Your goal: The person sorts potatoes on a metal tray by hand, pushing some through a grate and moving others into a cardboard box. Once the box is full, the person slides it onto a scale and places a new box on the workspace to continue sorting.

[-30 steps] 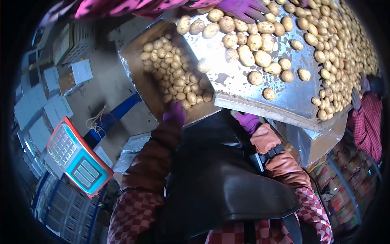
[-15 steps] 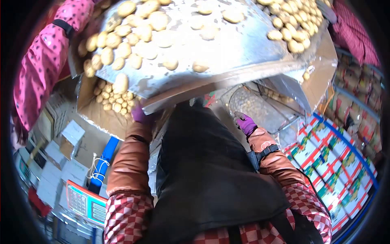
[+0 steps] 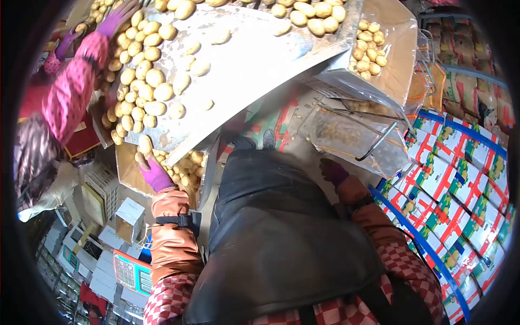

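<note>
My left hand [image 3: 155,174], in a purple glove with dark fingertips, reaches over an open cardboard box [image 3: 129,168] at the left. Its fingers are slightly apart, and the fingertips touch a potato [image 3: 144,144] at the edge of the metal sorting table [image 3: 244,59]. More potatoes [image 3: 187,169] lie in the box beside and behind the hand. My right hand [image 3: 333,171], also in a purple glove, hangs low at the right of the black apron with fingers apart and nothing in it. Many potatoes [image 3: 154,77] are spread along the table's left side.
Another person's gloved hand [image 3: 120,17] is over potatoes at the top left. A potato box [image 3: 392,59] hangs at the table's right. Below it stands a plastic-lined crate [image 3: 352,135]. Stacked printed cartons [image 3: 455,179] fill the right; a scale [image 3: 131,272] is lower left.
The view has shifted, showing more of the right-hand box and the floor. My left hand has come out from beside the table edge to the potato. My right hand has dropped closer to the apron.
</note>
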Motion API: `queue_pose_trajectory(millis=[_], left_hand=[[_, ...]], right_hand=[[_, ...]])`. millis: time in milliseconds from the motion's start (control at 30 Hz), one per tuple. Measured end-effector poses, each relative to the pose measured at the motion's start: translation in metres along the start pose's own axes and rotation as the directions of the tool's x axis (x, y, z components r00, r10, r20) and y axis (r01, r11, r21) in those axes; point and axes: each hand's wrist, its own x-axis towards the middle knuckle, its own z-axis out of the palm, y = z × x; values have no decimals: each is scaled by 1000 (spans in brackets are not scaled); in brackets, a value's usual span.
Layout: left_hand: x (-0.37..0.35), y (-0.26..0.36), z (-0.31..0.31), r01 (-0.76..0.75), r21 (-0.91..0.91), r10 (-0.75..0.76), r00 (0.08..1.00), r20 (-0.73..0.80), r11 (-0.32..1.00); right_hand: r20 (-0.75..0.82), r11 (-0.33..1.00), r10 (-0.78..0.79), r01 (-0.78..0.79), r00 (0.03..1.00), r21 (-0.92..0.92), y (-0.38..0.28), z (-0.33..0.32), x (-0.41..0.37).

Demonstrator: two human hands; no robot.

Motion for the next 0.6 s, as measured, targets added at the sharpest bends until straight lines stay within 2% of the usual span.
queue_pose_trajectory(millis=[33, 100, 167, 233, 267, 300, 400, 433, 500, 533, 600], left_hand=[[4, 35, 3, 7, -13, -7, 1000, 2, 1000], [23, 39, 27, 30, 148, -46, 993, 109, 988], [22, 44, 47, -68, 250, 55, 997, 61, 966], [19, 44, 51, -25, 287, 27, 1000, -5, 958], [13, 61, 45, -67, 306, 58, 998, 41, 950], [3, 81, 40, -72, 334, 60, 997, 46, 940], [6, 78, 38, -203, 307, 180, 978, 101, 930], [6, 83, 36, -150, 342, 114, 986, 126, 927], [13, 65, 40, -240, 319, 210, 969, 126, 917], [16, 65, 38, -205, 334, 154, 973, 173, 920], [19, 62, 40, -203, 355, 155, 975, 158, 913]], right_hand=[[1, 1000, 0, 0, 1000, 28, -2, -2, -5], [99, 966, -197, 211, 975, -148, 39, -21, 36], [96, 975, -209, 215, 973, -57, 46, -23, 37], [23, 954, -29, 21, 999, 299, 14, -15, -1], [54, 898, -65, 35, 996, 438, 20, -15, 2], [32, 915, -36, 20, 999, 402, 23, -14, 3], [-4, 961, 57, -54, 998, 273, 40, -15, 3], [-19, 954, 44, -36, 999, 298, 53, -14, 4], [-51, 936, 16, 3, 999, 352, 80, -7, 6], [-69, 881, 37, 0, 997, 472, 92, -6, 6], [-102, 726, 76, 15, 992, 688, 112, -10, 7]])
